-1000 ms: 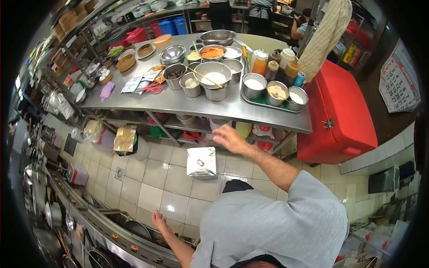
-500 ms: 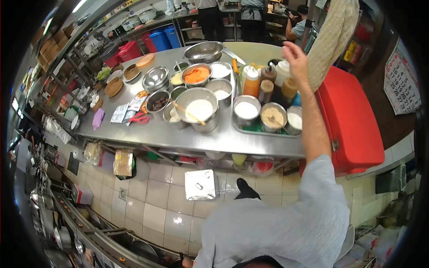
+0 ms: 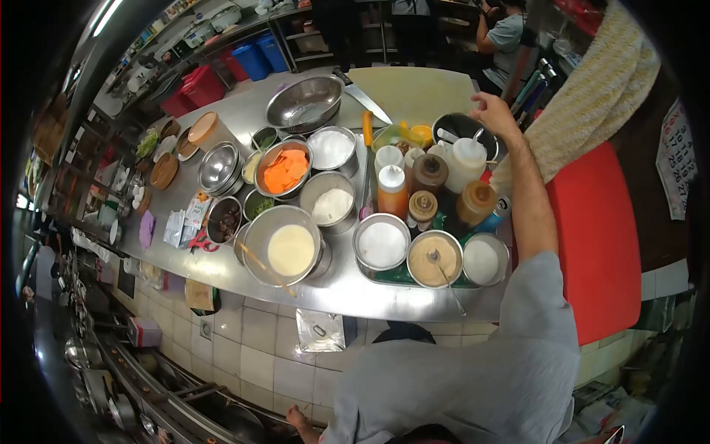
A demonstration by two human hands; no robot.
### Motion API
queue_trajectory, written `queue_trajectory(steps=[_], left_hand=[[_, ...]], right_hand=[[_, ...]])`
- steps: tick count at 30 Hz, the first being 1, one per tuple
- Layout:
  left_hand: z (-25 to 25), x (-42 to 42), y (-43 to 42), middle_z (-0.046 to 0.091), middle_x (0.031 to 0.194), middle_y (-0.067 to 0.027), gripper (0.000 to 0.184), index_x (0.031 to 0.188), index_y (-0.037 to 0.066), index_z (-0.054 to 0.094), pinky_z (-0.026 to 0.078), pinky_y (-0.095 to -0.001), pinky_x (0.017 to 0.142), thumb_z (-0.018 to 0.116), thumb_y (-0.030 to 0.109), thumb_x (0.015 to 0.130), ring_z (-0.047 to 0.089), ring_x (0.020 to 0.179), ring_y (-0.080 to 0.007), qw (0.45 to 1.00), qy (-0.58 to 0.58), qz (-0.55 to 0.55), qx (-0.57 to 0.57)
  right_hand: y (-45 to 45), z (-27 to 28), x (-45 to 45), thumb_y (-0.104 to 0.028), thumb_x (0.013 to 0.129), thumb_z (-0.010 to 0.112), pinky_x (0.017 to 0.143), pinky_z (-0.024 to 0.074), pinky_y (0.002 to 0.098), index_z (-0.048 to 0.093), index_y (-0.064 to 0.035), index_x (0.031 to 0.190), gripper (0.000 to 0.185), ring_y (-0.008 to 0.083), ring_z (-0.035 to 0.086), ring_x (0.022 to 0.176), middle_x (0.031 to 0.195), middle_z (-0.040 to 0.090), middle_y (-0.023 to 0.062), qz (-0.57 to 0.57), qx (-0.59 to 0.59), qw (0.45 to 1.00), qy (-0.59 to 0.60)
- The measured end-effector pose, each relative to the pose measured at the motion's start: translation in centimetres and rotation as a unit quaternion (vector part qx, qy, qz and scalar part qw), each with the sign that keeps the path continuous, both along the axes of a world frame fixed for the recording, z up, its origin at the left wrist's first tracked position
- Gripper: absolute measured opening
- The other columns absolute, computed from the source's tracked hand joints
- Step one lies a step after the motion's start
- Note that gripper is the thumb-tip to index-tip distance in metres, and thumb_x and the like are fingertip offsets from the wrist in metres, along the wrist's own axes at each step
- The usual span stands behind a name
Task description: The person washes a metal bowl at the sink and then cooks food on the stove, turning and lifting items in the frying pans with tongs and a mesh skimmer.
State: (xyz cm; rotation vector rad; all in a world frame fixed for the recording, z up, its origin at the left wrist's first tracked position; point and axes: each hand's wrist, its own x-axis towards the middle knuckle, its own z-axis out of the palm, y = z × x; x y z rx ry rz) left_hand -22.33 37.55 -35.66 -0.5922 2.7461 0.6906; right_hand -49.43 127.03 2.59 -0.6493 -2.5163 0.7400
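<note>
My right arm stretches over the steel counter. My right hand (image 3: 494,115) hovers by the rim of a dark round pot (image 3: 438,127) with utensils standing in it. Its fingers are loosely bent, and nothing shows in them. Close in front of the pot are squeeze bottles: a white one (image 3: 467,164), an orange one (image 3: 392,194) and brown ones (image 3: 429,175). Low at my left side hangs my left hand (image 3: 299,419), partly seen, fingers loosely apart and with nothing visible in them.
Bowls hold sliced carrot (image 3: 286,172), pale batter (image 3: 291,250) and white powder (image 3: 382,244). A knife (image 3: 370,102) lies beside a cutting board (image 3: 414,85). A red cooler (image 3: 599,244) stands at right, under a hanging towel (image 3: 592,89). A silver tin (image 3: 319,330) is on the floor.
I have come closer to the counter, so its things look larger. My right hand has moved over to the dark pot behind the bottles. My left hand shows more.
</note>
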Motion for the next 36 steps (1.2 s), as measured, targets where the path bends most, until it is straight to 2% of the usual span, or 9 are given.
queue_trajectory(steps=[3,7,11,16,22,23,24,27,36], left_hand=[[0.7,-2.3,1.4,0.056,0.071,-0.0066,0.014,0.076,-0.003,0.057,0.040,-0.0317,0.058,0.059,0.011,0.074,0.045,0.061,-0.0162,0.934,0.127,0.292,0.163],[1.5,-2.8,1.6,0.055,0.070,-0.0054,0.014,0.077,-0.002,0.056,0.040,-0.0310,0.060,0.060,0.011,0.075,0.046,0.064,-0.0152,0.933,0.089,0.286,0.201],[1.9,-2.2,2.3,0.054,0.068,-0.0050,0.014,0.076,-0.002,0.055,0.039,-0.0308,0.060,0.061,0.011,0.075,0.046,0.064,-0.0157,0.998,0.048,-0.047,0.000],[3.2,-3.9,5.6,0.053,0.068,-0.0055,0.013,0.075,-0.002,0.055,0.039,-0.0312,0.059,0.058,0.010,0.075,0.046,0.063,-0.0166,0.981,-0.043,0.177,0.072],[2.3,-5.2,3.8,0.051,0.067,-0.0059,0.015,0.076,-0.003,0.055,0.038,-0.0327,0.057,0.056,0.012,0.074,0.046,0.063,-0.0171,0.996,0.022,-0.002,0.088],[1.2,-6.0,4.0,0.051,0.068,-0.0063,0.017,0.079,-0.003,0.056,0.038,-0.0331,0.056,0.057,0.014,0.074,0.047,0.063,-0.0174,0.975,0.028,0.169,0.142],[0.6,-6.3,4.2,0.051,0.068,-0.0068,0.019,0.081,-0.003,0.057,0.039,-0.0334,0.056,0.058,0.015,0.074,0.047,0.064,-0.0177,0.922,0.033,0.336,0.190],[4.9,-7.8,8.6,0.052,0.068,-0.0068,0.021,0.086,-0.003,0.056,0.039,-0.0327,0.052,0.058,0.016,0.076,0.048,0.061,-0.0174,0.915,0.007,0.360,0.184],[-1.7,-3.3,5.1,0.048,0.083,-0.0023,0.021,0.094,0.012,0.053,0.036,-0.0354,0.052,0.056,0.026,0.079,0.045,0.072,-0.0198,0.897,-0.051,0.369,0.237]], right_hand=[[0.8,-1.2,-0.4,-0.012,0.068,0.067,0.074,0.0476,0.0347,0.059,-0.0020,0.104,0.038,0.0263,0.062,0.081,0.086,0.063,0.0158,0.001,-0.022,0.994,-0.108],[2.7,-2.1,-0.8,-0.012,0.069,0.066,0.078,0.0471,0.0363,0.058,-0.0016,0.105,0.038,0.0310,0.061,0.088,0.092,0.062,0.0199,-0.043,0.064,0.995,-0.059],[3.4,-1.1,-0.6,-0.011,0.070,0.065,0.080,0.0465,0.0365,0.058,-0.0016,0.105,0.036,0.0325,0.060,0.090,0.094,0.062,0.0213,-0.090,0.047,0.995,-0.017],[0.8,0.8,0.8,-0.012,0.072,0.063,0.078,0.0467,0.0368,0.059,-0.0022,0.101,0.031,0.0317,0.060,0.088,0.091,0.062,0.0180,-0.076,0.013,0.997,-0.023],[-1.3,9.4,2.9,-0.025,0.075,0.063,0.069,0.0468,0.0393,0.063,-0.0162,0.097,0.024,0.0269,0.056,0.087,0.093,0.059,0.0066,-0.264,0.498,0.823,0.076],[-0.5,10.7,3.5,-0.029,0.075,0.064,0.072,0.0471,0.0398,0.062,-0.0172,0.102,0.030,0.0284,0.056,0.089,0.096,0.059,0.0061,-0.306,0.520,0.794,0.078],[-0.7,12.1,3.7,-0.030,0.073,0.065,0.077,0.0462,0.0432,0.058,-0.0174,0.110,0.039,0.0290,0.057,0.096,0.103,0.059,0.0095,-0.381,0.486,0.787,-0.008],[3.9,13.7,4.6,-0.025,0.079,0.055,0.082,0.0442,0.0480,0.055,-0.0157,0.109,0.031,0.0361,0.054,0.099,0.104,0.057,0.0177,-0.323,0.352,0.867,-0.138],[8.9,13.8,3.5,-0.027,0.076,0.055,0.081,0.0448,0.0456,0.051,-0.0042,0.108,0.040,0.0392,0.055,0.095,0.099,0.059,0.0220,-0.303,0.301,0.897,-0.113]])
